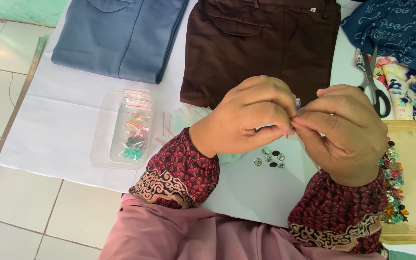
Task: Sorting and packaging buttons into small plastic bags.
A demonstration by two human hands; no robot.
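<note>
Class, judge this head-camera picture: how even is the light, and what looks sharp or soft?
Head view: soft, even daylight, only faint shadows under the left hand and right hand; mild glare on the clear tray; hands and snap buttons sharp; no obvious blur.

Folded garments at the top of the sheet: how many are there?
2: a blue-grey folded garment at upper left, and a brown folded garment beside it at centre, partly hidden by the hands. Patterned cloth lies farther right.
</note>
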